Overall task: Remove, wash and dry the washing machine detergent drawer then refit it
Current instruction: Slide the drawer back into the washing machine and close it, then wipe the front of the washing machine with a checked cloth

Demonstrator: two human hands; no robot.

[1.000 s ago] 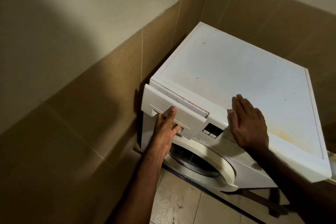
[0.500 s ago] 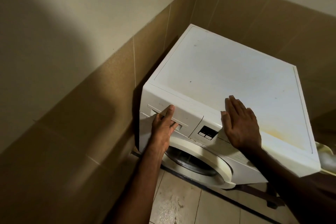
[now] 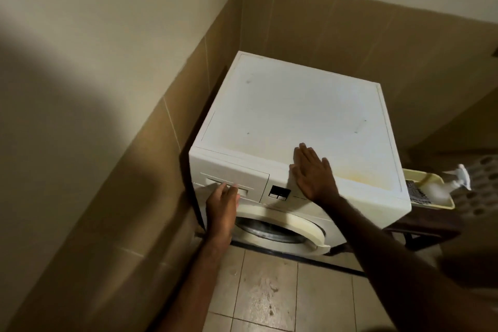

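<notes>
Now detergent drawer (image 3: 234, 179) flush in washing machine (image 3: 296, 116), left hand (image 3: 222, 201) fingertips straight against its handle, right hand (image 3: 314, 174) flat and spread atop the machine's front edge.

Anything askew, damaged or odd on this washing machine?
Drawer sits flush, nothing askew. Only oddity: a yellowish stain on the washing machine top near its front right corner.

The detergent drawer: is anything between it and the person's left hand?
Nothing visible. The left hand already has its fingertips at the handle recess of the detergent drawer, which sits flush in the washing machine.
</notes>
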